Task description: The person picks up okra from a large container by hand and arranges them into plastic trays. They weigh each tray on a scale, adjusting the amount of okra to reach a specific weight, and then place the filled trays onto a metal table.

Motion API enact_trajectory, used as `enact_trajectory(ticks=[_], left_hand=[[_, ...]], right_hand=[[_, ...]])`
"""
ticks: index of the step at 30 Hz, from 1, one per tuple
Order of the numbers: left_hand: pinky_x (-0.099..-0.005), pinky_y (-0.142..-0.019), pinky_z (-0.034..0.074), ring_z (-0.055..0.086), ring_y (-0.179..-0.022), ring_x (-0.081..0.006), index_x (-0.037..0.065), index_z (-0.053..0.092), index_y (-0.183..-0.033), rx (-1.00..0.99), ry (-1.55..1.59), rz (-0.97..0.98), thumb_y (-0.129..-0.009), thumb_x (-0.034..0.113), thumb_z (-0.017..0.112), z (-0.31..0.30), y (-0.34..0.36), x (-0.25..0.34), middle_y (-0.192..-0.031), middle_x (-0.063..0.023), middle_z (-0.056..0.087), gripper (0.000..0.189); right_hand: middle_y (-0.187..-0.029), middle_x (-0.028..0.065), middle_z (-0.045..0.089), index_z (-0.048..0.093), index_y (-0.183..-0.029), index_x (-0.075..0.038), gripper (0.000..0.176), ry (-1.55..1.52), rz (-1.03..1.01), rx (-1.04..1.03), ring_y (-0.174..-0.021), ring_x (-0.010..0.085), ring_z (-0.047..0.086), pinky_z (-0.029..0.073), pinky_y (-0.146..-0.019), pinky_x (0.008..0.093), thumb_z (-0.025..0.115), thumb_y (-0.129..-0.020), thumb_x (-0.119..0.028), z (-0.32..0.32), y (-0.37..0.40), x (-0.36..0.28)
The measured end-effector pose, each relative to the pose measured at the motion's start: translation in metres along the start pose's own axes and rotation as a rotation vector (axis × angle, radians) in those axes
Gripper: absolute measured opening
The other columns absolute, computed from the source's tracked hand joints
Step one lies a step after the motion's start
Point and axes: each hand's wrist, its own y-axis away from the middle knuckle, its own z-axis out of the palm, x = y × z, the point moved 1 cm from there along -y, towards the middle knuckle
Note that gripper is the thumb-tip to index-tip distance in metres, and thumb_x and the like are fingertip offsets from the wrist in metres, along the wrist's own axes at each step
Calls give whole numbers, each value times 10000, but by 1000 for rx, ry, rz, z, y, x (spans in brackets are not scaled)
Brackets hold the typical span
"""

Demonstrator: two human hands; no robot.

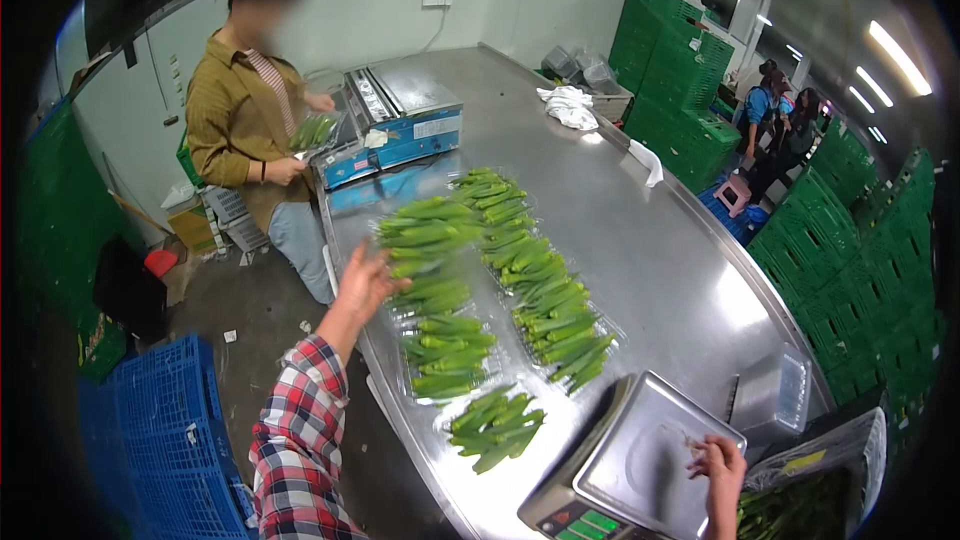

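- Currently, the left hand (pixel 365 280) is open with fingers spread, at the near edge of a heaped okra tray (pixel 428 236) on the steel table (pixel 640 230).
- The right hand (pixel 720 462) is over the scale pan (pixel 650 435) with fingers curled; whether it grips anything cannot be told.
- Further filled trays (pixel 545 300) lie in two rows between the hands.
- A co-worker (pixel 240 110) stands at the blue wrapping machine (pixel 400 130), holding a tray of okra.
- Green crates (pixel 680 80) are stacked beyond the table.
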Motion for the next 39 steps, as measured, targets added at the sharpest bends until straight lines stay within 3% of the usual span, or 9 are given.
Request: enact_trajectory(ticks=[6, 12, 17, 22, 26, 28, 32, 34, 39], left_hand=[[-521, -782, 508, 441, -1127, -347, 196, -33, -1425, 238, 25, 93, -862, -14, 434, -72, -102, 15, -1381, -192, 255, 761], [-526, -785, 519, 463, -882, -272, 95, 281, -1243, 329, 39, 162, -882, -25, 392, -99, -150, 15, -1112, -130, 377, 396], [-550, -812, 509, 490, -1048, -327, 78, 321, -1241, 474, 8, 135, -889, -33, 335, -104, -173, 5, -1209, -138, 402, 370], [-375, -694, 494, 505, -1006, -234, 55, 440, -1161, 636, -129, 137, -873, 74, 448, -143, -206, -4, -1115, -129, 471, 288], [-328, -623, 360, 439, -700, -155, 95, 534, -913, 808, -383, 150, -801, 229, 556, -186, -225, -1, -800, -33, 465, 176], [-299, -602, 372, 404, -645, -148, 113, 542, -820, 754, -456, 323, -795, 276, 586, -182, -206, 4, -731, -2, 444, 171], [-326, -515, 388, 440, -551, -166, 134, 522, -811, 439, -170, 75, -881, 374, 515, -192, -192, 3, -619, 0, 428, 250], [-341, -947, 337, 473, -1113, -199, 70, 457, -1254, 314, -352, 153, -929, 387, 431, -166, -153, -5, -1242, -71, 481, 454], [-362, -1036, 228, 424, -1197, -230, 82, 354, -1349, 190, -388, 203, -950, 361, 381, -101, -57, -7, -1336, -87, 414, 487]], right_hand=[[-767, 81, 596, 554, -928, -48, 163, 35, 40, 336, -442, 119, 533, 422, -350, 226, 518, -896, -204, -59, -20, 41], [-862, 81, 634, 596, -1006, 2, 180, 117, 145, 461, -617, 114, 549, 447, -536, 227, 532, -886, -115, -44, -16, 1], [-849, 65, 633, 603, -1028, -19, 210, 247, 139, 505, -628, 106, 555, 445, -544, 220, 558, -880, -162, -47, -22, 2], [-763, 29, 572, 562, -973, -48, 142, 233, -109, 541, -551, 70, 514, 427, -449, 175, 501, -910, -160, -85, -40, 45], [-889, 84, 605, 547, -1047, 21, 215, 293, -45, 553, -739, 139, 581, 474, -617, 238, 523, -887, -121, -96, -35, 42], [-868, 55, 604, 593, -989, 21, 199, 321, -45, 600, -759, 111, 560, 459, -670, 235, 530, -888, -139, -77, -35, 24], [-852, 105, 642, 612, -1001, 8, 225, 663, -95, 638, -792, 154, 601, 468, -744, 276, 540, -878, -167, -87, -32, 14], [-1018, 168, 618, 556, -1105, -6, 256, 752, -173, 579, -945, 267, 604, 456, -827, 321, 502, -877, -110, -114, -37, 27], [-1264, 186, 471, 396, -1259, 19, 448, 1319, -329, 560, -1189, 314, 436, 359, -982, 364, 459, -818, -19, -146, -70, 37]])
